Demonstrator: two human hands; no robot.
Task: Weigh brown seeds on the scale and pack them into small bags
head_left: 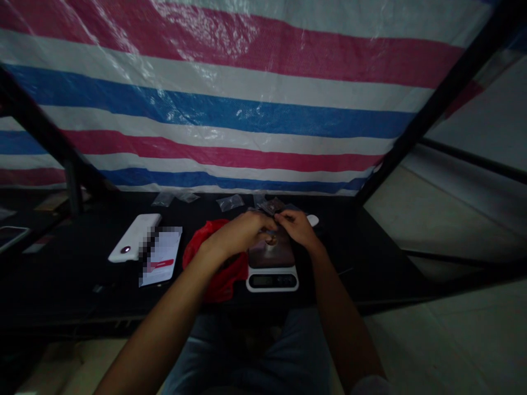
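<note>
A digital kitchen scale (272, 280) with a white body and a dark platform lies in front of me. Over the platform, my left hand (247, 230) reaches in from the left, its fingers curled and closed. My right hand (298, 226) comes from the other side, with thumb and fingers pinched together near the left fingertips. What either hand holds is too small and dark to make out. A small shiny brownish object (270, 241) shows on the platform below the left fingers. Just behind the fingertips lies a clear plastic bag (272, 206) with dark contents.
A red plastic bag (216, 285) lies left of the scale, partly under my left forearm. Further left are a white device (138, 236) and a phone (162, 258) with its screen lit. Small clear bags (230, 203) line the back edge, before a striped sheet (247, 115).
</note>
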